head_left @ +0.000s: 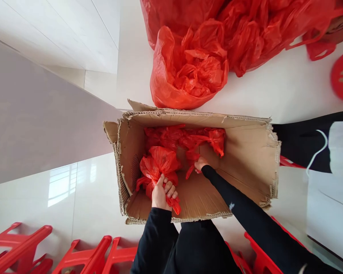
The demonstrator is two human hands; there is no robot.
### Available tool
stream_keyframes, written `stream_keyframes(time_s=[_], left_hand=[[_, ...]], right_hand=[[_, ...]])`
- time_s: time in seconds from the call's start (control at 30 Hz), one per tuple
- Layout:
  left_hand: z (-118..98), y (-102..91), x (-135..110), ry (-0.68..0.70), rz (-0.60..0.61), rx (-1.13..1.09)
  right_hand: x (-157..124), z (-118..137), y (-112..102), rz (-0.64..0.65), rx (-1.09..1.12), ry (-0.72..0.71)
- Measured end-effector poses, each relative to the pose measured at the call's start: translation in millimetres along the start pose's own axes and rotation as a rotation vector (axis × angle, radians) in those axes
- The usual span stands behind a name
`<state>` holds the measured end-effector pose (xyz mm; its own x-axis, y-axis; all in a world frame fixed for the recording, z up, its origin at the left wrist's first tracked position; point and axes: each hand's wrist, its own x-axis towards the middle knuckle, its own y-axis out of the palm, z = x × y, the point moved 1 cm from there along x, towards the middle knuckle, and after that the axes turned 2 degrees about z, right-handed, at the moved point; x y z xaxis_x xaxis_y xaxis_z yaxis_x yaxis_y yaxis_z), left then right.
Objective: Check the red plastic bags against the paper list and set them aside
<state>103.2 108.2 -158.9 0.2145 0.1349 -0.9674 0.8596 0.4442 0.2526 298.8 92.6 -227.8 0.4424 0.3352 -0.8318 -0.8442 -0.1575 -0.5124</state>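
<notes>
My left hand is closed round the gathered neck of a red plastic bag, whose bulging body lies at the left inside an open cardboard box. Deeper in the box, my right hand grips the end of another red plastic bag. More knotted red bags lie along the far wall of the box, one with its tied end near the middle. What the bags contain cannot be made out. Both arms wear black sleeves.
A large open red bag stuffed with red plastic rests on the floor beyond the box, beside more red bags. Red plastic stools stand near my legs. A grey panel is at left; black cloth with a white cord at right.
</notes>
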Motion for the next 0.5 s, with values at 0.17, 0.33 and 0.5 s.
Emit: stream_keyframes(time_s=[0.17,0.33,0.5], left_hand=[[15,6.9,20,-0.078,-0.010,0.161],[9,3.8,28,-0.129,0.040,0.274],[10,6.2,26,-0.029,0.105,0.269]], right_hand=[[-47,13,25,0.127,-0.169,-0.286],[-94,20,29,0.280,-0.214,-0.608],[-55,5,-38,-0.056,-0.007,-0.552]])
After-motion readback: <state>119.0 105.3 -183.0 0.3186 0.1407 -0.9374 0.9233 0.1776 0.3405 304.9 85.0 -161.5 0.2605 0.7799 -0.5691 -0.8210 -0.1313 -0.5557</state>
